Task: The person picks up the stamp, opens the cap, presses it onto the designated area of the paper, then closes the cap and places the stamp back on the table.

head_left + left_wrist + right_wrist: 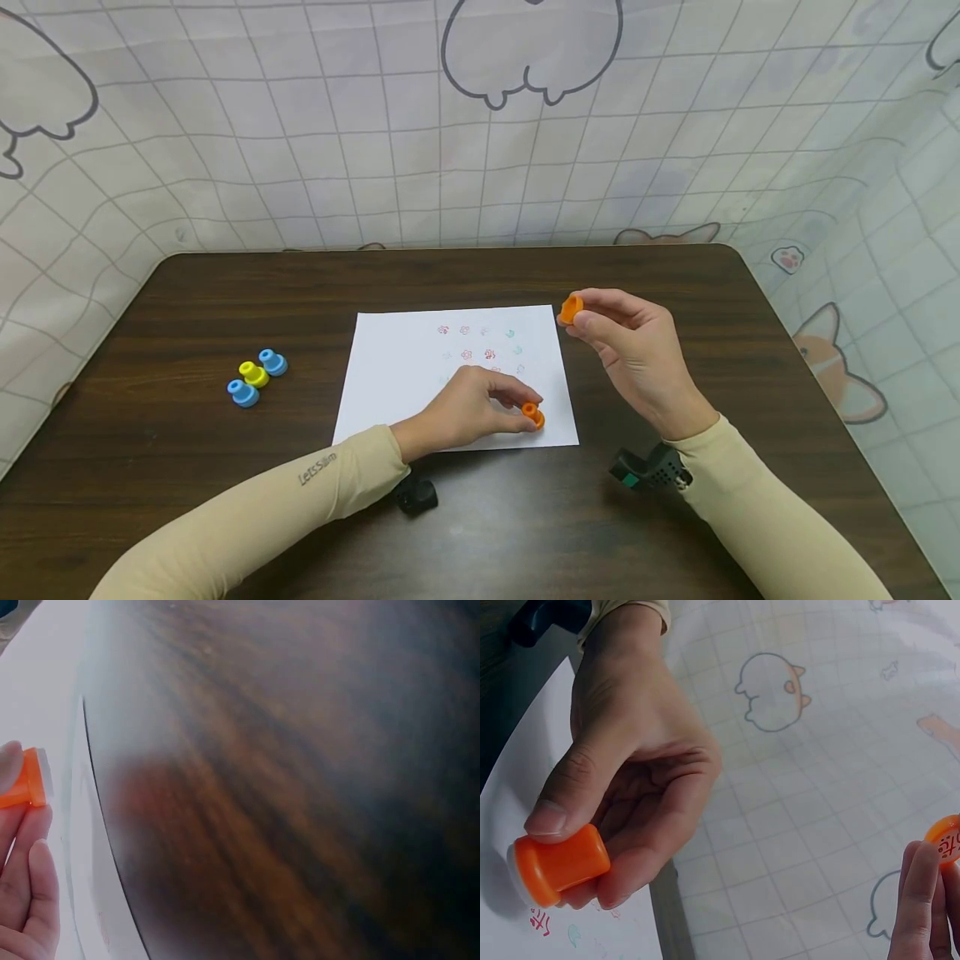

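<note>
Sleeves (780, 517) nearest, from 7 and 5 o'clock. Left hand (468, 408) pinches orange stamp (533, 415), tilted, at 4 o'clock on paper (397, 367); contact unclear. Right hand (637, 346) pinches orange piece (572, 309), red marks on face, just off paper's 2 o'clock. Red, green prints (467, 355) toward paper's 1 o'clock. Two blue stamps (243, 393), yellow stamp (253, 374) between, on table (150, 467), 9 o'clock from paper.

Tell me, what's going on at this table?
A person's left hand holds an orange stamp over a sheet of paper bearing small red and green prints; contact is unclear. The right hand holds up another orange piece, its face marked in red. Two blue stamps and a yellow one sit to the left on the table.
</note>
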`<state>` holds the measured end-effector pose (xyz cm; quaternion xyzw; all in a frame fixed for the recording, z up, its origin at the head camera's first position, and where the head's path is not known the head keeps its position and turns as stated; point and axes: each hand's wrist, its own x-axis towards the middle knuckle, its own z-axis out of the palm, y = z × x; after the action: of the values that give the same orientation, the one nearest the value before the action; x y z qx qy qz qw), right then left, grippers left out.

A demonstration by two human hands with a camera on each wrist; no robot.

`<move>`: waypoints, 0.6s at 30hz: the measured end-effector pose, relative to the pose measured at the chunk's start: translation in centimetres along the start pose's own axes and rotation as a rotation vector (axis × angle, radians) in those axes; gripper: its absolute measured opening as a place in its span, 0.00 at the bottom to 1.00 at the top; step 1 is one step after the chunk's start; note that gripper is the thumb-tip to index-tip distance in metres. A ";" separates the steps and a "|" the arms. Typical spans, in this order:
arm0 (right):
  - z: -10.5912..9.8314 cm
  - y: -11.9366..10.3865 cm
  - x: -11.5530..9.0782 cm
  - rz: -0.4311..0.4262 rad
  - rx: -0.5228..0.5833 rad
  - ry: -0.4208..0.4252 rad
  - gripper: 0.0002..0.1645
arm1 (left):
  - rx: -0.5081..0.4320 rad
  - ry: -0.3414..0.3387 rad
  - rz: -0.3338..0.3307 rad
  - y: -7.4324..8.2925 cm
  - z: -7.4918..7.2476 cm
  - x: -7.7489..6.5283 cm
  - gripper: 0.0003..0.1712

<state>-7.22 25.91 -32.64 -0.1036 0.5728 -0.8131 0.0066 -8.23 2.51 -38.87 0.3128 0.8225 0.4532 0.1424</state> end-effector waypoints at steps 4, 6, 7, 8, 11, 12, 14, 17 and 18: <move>-0.2 -0.2 0.2 0.009 -0.003 -0.007 0.14 | 0.038 -0.030 0.000 0.3 0.0 0.3 0.16; -0.3 -0.4 0.3 0.014 -0.002 -0.009 0.14 | 0.049 -0.038 -0.008 0.5 0.1 0.4 0.16; -0.3 -0.4 0.4 0.016 -0.002 -0.010 0.14 | 0.053 -0.041 -0.011 0.6 0.1 0.5 0.16; -0.3 -0.5 0.4 0.018 -0.002 -0.010 0.14 | 0.054 -0.044 -0.014 0.6 0.1 0.6 0.16; -0.4 -0.7 0.6 0.023 0.000 -0.012 0.14 | 0.065 -0.052 -0.019 0.8 0.2 0.7 0.16; -0.5 -0.7 0.7 0.024 0.001 -0.013 0.14 | 0.071 -0.056 -0.017 0.9 0.3 0.8 0.16; -0.5 -0.8 0.7 0.024 0.004 -0.015 0.14 | 0.085 -0.065 -0.009 0.9 0.3 0.9 0.16; -0.5 -0.8 0.7 0.020 0.005 -0.021 0.14 | 0.110 -0.075 -0.001 1.1 0.3 0.9 0.15; -0.5 -0.8 0.7 0.019 0.006 -0.023 0.14 | 0.116 -0.078 0.001 1.1 0.3 0.9 0.15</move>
<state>-7.95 26.55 -31.92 -0.1075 0.5711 -0.8135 0.0215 -8.30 3.75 -38.07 0.3382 0.8411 0.3923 0.1557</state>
